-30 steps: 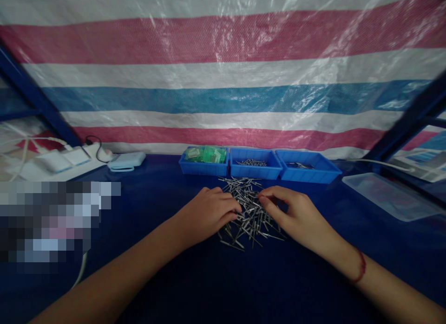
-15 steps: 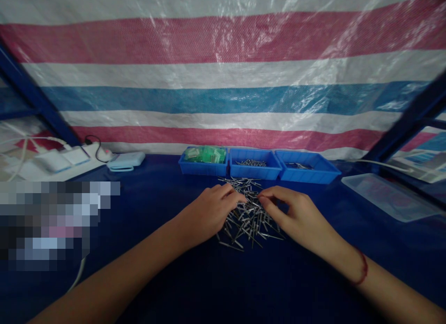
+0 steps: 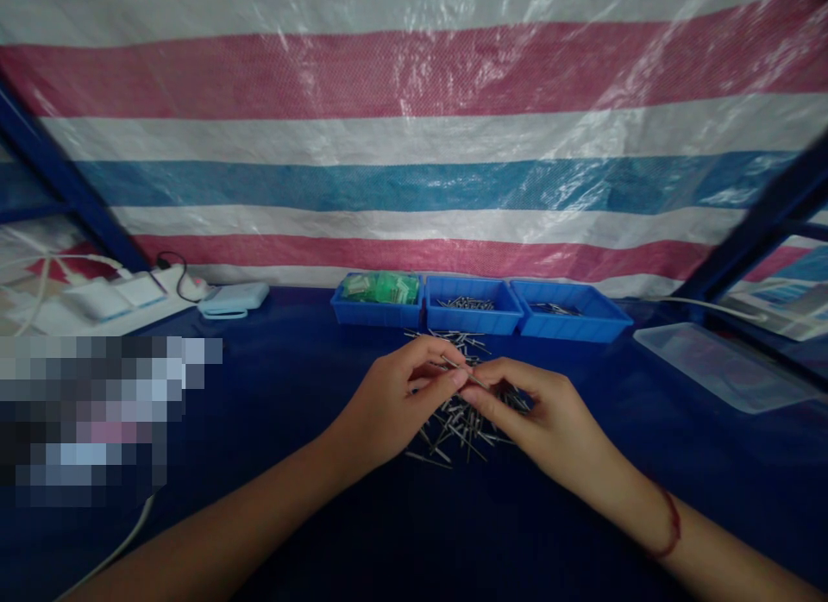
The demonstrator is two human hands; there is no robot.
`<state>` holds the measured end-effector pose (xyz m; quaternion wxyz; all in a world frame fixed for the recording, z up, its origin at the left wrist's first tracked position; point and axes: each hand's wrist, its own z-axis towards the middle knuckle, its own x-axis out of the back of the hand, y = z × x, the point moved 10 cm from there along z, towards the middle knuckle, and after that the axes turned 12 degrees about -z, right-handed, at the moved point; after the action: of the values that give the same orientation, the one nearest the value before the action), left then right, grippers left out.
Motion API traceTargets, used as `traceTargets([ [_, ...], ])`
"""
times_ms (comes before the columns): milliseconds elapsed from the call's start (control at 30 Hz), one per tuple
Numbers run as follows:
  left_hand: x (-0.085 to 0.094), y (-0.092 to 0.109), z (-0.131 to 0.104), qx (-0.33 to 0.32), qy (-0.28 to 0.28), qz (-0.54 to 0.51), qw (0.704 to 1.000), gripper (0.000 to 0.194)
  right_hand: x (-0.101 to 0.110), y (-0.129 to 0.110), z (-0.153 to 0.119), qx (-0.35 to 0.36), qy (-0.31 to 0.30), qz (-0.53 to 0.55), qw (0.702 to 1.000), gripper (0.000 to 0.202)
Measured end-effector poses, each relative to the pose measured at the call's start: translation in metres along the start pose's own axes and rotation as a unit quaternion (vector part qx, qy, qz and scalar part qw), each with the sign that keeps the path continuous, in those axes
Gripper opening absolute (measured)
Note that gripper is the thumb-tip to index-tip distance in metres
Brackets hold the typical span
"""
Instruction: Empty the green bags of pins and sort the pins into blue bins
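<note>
Over a loose pile of metal blind rivets on the dark blue tabletop, my two hands meet with their fingertips close together. Thumb and fingers of my left hand are pinched on a thin blind rivet, which slants down to the right. The rivet's other end lies at the fingertips of my right hand, also closed in a pinch, with a red cord around that wrist. Part of the pile is hidden beneath both hands.
Behind the pile stand three blue bins: the left bin with green and clear bags, the middle bin with small metal parts, the right bin with thin metal pieces. A clear plastic lid lies right, a power strip left.
Both hands have lifted off the pile and come together. The left fingers now hold a rivet above the heap, and the right fingertips have moved slightly left to it.
</note>
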<state>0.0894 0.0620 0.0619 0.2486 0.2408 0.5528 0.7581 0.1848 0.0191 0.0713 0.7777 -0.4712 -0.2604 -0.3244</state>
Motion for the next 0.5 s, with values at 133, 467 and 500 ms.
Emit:
traceTargets([
  [133, -0.002, -0.003, -0.001, 0.02, 0.008, 0.023, 0.999, 0.013, 0.01, 0.002, -0.001, -0.01, 0.039, 0.005, 0.999, 0.011],
  [467, -0.01, -0.014, -0.003, 0.062, 0.005, -0.04, 0.997, 0.017, 0.013, 0.003, -0.001, -0.023, 0.053, 0.106, 0.993, 0.008],
  [500, -0.011, -0.014, -0.004, 0.064, 0.002, -0.046, 0.997, 0.017, 0.012, 0.003, -0.002, -0.021, 0.046, 0.113, 0.992, 0.008],
])
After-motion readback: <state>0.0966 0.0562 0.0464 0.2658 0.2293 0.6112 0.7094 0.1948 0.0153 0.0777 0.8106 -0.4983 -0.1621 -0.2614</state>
